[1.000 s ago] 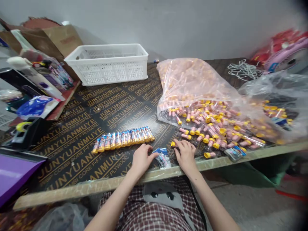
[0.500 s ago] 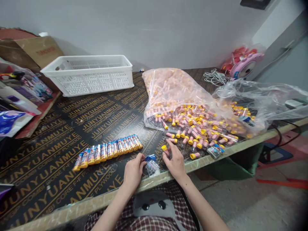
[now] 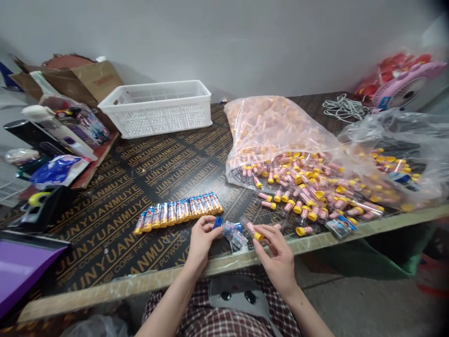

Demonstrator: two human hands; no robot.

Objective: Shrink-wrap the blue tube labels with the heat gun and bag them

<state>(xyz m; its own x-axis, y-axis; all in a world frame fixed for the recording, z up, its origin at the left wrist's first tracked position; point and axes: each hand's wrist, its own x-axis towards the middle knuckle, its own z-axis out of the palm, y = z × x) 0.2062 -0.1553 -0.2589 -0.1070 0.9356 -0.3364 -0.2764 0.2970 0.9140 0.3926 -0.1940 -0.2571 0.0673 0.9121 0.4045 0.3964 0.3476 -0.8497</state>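
Observation:
Between the fingertips of my left hand (image 3: 203, 241) is a small blue printed wrapper (image 3: 218, 222), pinched at the near table edge. Right beside it lies a little heap of clear and blue wrappers (image 3: 235, 238). My right hand (image 3: 277, 255) grips a small clear tube (image 3: 251, 229) with pink contents, its yellow cap toward my fingers. Beyond my left hand runs a row of tubes in blue printed wrappers (image 3: 180, 210), side by side, yellow ends toward me. Many unwrapped yellow-capped tubes (image 3: 305, 194) spill out of a large translucent bag (image 3: 266, 124) to the right.
A white plastic basket (image 3: 157, 112) stands against the wall. At the left are a cardboard box (image 3: 101, 82), bottles and a tape dispenser (image 3: 44, 208). A stack of blue wrappers (image 3: 341, 226) lies at the right front edge. A pink fan (image 3: 403, 93) and coiled cord (image 3: 343, 106) sit back right.
My right hand has picked up a tube from the pile's near side and brought it left, close to my left hand. A blue wrapper now shows separately in my left fingers. The view has turned left.

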